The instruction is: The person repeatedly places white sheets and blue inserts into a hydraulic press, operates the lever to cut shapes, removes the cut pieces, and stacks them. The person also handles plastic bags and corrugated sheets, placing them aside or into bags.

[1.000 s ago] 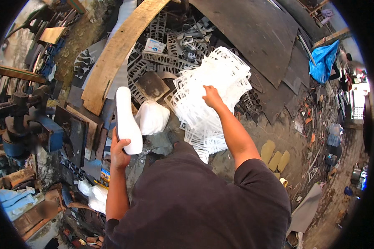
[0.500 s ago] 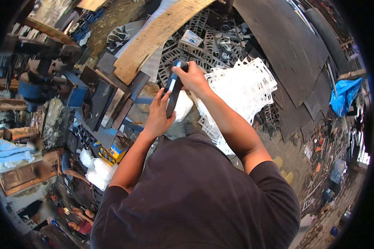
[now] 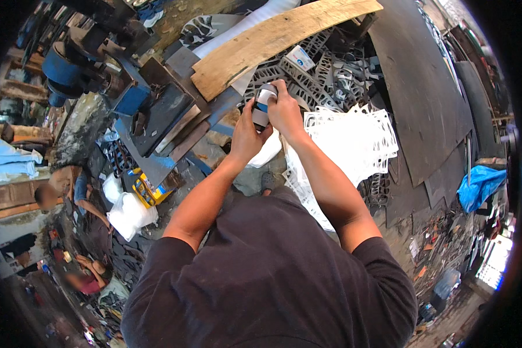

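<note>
I hold a dark-edged phone [image 3: 263, 108] out in front of me with both hands, its pale and blue face partly in sight. My left hand [image 3: 247, 138] is closed round its lower left side. From the right, my right hand [image 3: 286, 116] grips it, thumb over the face and fingers near the top edge. Just right of my right forearm lies a stack of white sheets [image 3: 351, 142] full of cutouts. A white bag [image 3: 267, 153] shows below the hands, partly hidden. Beyond the phone, a small white box [image 3: 300, 58] rests on grey cut-out strips [image 3: 309, 87].
A wooden plank [image 3: 278, 35] slants across the far side. Large dark sheets [image 3: 426, 98] lean at right, near a blue tarp [image 3: 480, 188]. Blue machinery [image 3: 64, 65], a yellow container [image 3: 148, 190] and a white plastic bag [image 3: 129, 216] are leftward. Two people [image 3: 64, 181] sit farther left.
The phone has turned from nearly edge-on to showing more of its face. Both hands remain closed on it. The surroundings have shifted rightward around the hands as the view moved.
</note>
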